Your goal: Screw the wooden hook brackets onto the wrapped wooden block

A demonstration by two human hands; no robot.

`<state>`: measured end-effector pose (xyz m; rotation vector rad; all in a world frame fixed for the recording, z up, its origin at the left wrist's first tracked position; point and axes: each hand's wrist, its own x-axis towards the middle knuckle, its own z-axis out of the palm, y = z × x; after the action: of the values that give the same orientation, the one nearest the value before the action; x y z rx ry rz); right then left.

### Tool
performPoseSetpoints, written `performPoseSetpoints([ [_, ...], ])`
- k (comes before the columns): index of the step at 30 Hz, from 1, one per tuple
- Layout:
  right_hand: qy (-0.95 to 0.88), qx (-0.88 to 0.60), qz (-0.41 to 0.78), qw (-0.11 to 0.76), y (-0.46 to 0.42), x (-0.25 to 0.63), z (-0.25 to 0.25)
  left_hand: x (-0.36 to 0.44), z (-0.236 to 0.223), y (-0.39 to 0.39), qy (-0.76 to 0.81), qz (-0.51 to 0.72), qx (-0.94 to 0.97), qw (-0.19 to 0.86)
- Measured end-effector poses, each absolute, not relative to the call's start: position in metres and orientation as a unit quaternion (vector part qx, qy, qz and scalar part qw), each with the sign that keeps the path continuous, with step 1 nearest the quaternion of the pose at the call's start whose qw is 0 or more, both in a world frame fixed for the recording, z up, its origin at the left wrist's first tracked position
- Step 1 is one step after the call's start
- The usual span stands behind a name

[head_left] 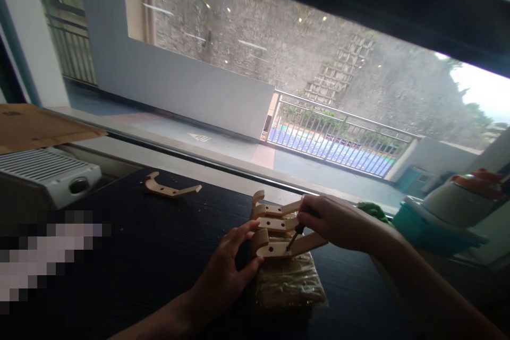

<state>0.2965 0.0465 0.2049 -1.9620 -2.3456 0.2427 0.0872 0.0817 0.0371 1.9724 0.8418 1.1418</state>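
Note:
My right hand (pixel 332 220) is closed around a screwdriver (pixel 298 229), its shaft tilted down to a hole in the nearest wooden hook (pixel 274 249). My left hand (pixel 229 257) pinches that hook's curled left end, thumb on the near side and fingers on the far side. Two more wooden hooks, a middle one (pixel 274 224) and a far one (pixel 273 210), lie side by side beyond it. All three rest across a block wrapped in shiny brown tape (pixel 290 287). A separate wooden hook (pixel 169 190) with dark holes lies on the black table to the left.
The black table (pixel 159 255) meets a window ledge at the back. A white slatted appliance (pixel 51 175) stands at the left, with brown cardboard (pixel 43 127) above it. At the right are a teal container (pixel 434 226) and a green item (pixel 374 211). Small crumbs dot the tabletop.

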Motion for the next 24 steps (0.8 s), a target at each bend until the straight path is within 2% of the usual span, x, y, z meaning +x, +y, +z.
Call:
performPoseSetpoints([
  [6,-0.793,-0.604,0.081,-0.003,0.043,0.29,0.22,0.086,0.037,0.081,0.331,0.43,0.761,0.356],
  [14,-0.77,-0.636,0.052,0.014,0.049,0.287,0.208,0.086,0.039,0.081,0.326,0.433,0.761,0.357],
  [24,-0.789,-0.607,0.092,-0.001,0.044,0.293,0.216,0.087,0.038,0.081,0.324,0.435,0.765,0.346],
])
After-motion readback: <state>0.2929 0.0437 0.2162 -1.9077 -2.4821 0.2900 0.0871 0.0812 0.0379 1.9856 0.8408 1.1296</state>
